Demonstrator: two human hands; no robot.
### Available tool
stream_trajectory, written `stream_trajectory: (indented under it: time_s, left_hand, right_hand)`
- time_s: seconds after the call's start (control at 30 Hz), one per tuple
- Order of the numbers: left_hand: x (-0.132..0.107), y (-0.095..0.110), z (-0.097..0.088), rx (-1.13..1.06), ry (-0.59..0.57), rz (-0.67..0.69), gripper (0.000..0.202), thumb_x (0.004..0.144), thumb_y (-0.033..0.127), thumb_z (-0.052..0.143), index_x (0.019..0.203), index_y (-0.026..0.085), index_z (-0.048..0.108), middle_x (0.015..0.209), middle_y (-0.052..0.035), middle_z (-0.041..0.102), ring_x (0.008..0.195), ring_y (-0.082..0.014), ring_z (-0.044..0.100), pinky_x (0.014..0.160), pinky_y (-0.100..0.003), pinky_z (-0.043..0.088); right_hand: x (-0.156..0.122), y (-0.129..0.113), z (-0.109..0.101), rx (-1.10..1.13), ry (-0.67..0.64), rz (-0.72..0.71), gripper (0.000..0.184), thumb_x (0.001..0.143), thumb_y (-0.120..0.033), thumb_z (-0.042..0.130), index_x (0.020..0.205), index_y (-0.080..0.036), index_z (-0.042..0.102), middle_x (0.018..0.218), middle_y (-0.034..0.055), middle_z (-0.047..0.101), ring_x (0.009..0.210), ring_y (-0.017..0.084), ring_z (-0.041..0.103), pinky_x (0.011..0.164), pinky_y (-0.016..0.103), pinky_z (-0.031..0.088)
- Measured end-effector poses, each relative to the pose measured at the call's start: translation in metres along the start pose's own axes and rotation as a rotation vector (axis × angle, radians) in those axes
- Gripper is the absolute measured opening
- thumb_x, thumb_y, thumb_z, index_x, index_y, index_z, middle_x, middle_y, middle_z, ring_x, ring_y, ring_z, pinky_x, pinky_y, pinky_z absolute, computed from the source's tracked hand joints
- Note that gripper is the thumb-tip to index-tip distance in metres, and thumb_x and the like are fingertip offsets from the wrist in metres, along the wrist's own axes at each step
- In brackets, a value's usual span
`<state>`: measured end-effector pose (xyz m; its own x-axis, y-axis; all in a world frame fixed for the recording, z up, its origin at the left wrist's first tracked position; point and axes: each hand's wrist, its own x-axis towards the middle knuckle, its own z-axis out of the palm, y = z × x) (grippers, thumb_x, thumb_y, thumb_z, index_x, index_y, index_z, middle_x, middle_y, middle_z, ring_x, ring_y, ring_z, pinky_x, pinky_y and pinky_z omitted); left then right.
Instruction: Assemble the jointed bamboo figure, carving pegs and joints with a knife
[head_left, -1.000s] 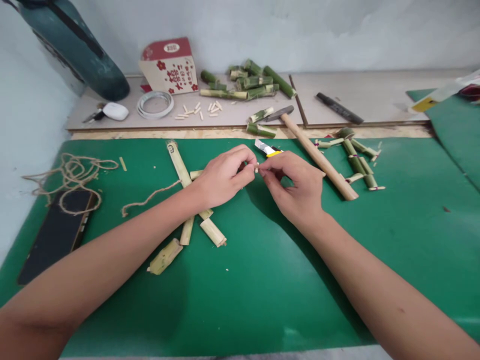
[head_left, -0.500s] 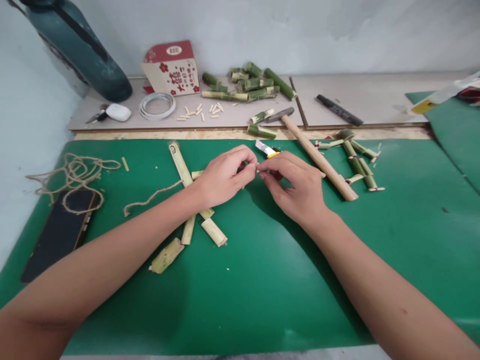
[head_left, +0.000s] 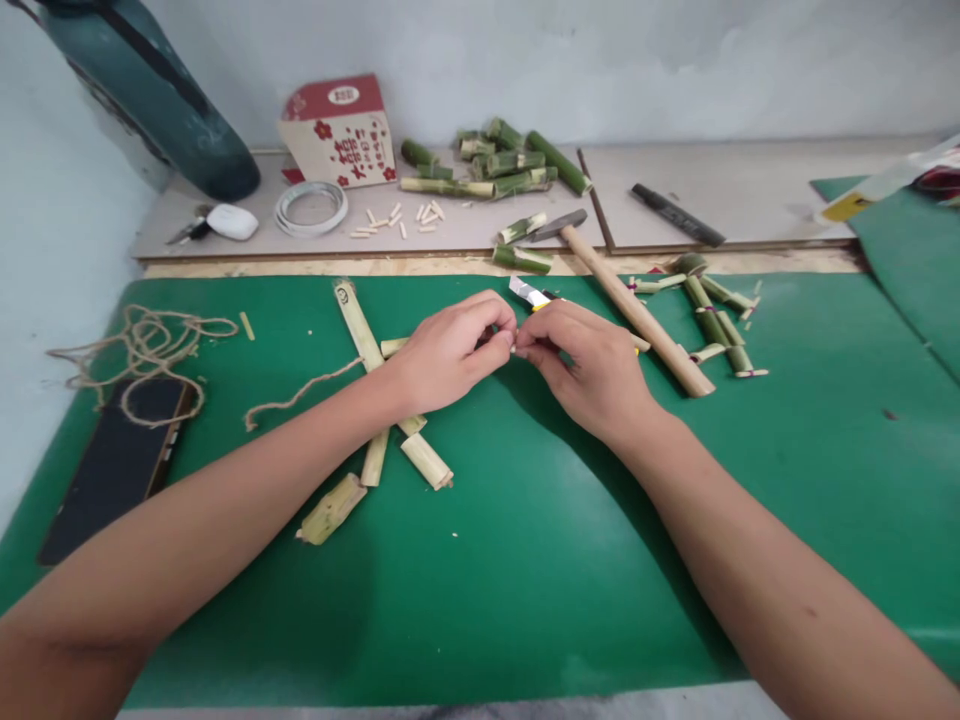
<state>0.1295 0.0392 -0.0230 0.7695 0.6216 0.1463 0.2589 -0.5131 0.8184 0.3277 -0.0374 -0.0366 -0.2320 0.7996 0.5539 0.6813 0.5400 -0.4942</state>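
My left hand [head_left: 465,350] is closed in a pinch, and its fingertips meet those of my right hand [head_left: 589,362], pinched too. Between them shows the tip of a small pale piece [head_left: 514,349], mostly hidden by the fingers. Beyond my right hand, and partly covered by it, lies a utility knife [head_left: 531,292] with its blade out. Under my left forearm rests a figure of pale bamboo pieces [head_left: 358,325], with a string [head_left: 304,392] running from it. A wooden-handled hammer [head_left: 637,310] lies just past my right hand.
Green bamboo pieces [head_left: 517,165], short pale pegs [head_left: 427,213], a tape roll [head_left: 311,208] and a black marker [head_left: 677,215] lie on the back board. A green bamboo figure [head_left: 709,325] is at right. Tangled twine [head_left: 154,345] overlaps a dark phone-like slab [head_left: 112,470] at left.
My right hand has shifted slightly, covering more of the knife's yellow part. Both hands still meet at the fingertips. The whole view has moved very slightly.
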Motion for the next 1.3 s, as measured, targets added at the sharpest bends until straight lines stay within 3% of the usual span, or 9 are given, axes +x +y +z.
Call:
stream_trajectory:
  time_s: [0.23,0.5,0.8,1.3]
  left_hand:
    - [0.0007,-0.0008,-0.0004,-0.036,0.025,0.017,0.017,0.103,0.027,0.047,0.092,0.02,0.057,0.098,-0.0029,0.06,0.082,-0.0145,0.056,0.076,-0.031,0.044]
    - [-0.0005,-0.0003,-0.0009,-0.048,0.017,-0.005,0.018,0.104,0.028,0.045,0.094,0.02,0.058,0.1,-0.0038,0.061,0.08,-0.0142,0.056,0.075,-0.031,0.046]
    - [0.0007,0.0011,-0.0017,-0.022,0.021,0.018,0.016,0.103,0.025,0.044,0.093,0.02,0.056,0.099,-0.0037,0.061,0.086,-0.016,0.057,0.081,-0.032,0.045]
    - [0.0007,-0.0001,0.0,-0.035,0.004,0.007,0.013,0.099,0.023,0.048,0.09,0.02,0.056,0.096,-0.0026,0.059,0.079,-0.014,0.053,0.07,-0.029,0.042]
  right_hand:
    - [-0.0026,-0.002,0.006,-0.003,0.169,-0.025,0.015,0.099,-0.012,0.064,0.096,-0.024,0.072,0.091,0.003,0.077,0.084,0.019,0.073,0.074,0.034,0.06]
    - [-0.002,-0.0032,0.0047,0.0,0.187,-0.004,0.013,0.1,-0.019,0.069,0.096,-0.027,0.079,0.095,0.0051,0.08,0.087,0.02,0.077,0.079,0.037,0.064]
    - [0.0011,-0.003,0.002,-0.011,0.127,0.015,0.015,0.1,-0.018,0.066,0.096,-0.027,0.077,0.095,0.0039,0.079,0.087,0.019,0.075,0.081,0.036,0.063]
    - [0.0004,0.0003,0.0007,-0.03,0.026,-0.023,0.019,0.1,-0.011,0.057,0.095,-0.024,0.07,0.093,0.0037,0.074,0.083,0.019,0.07,0.075,0.036,0.059]
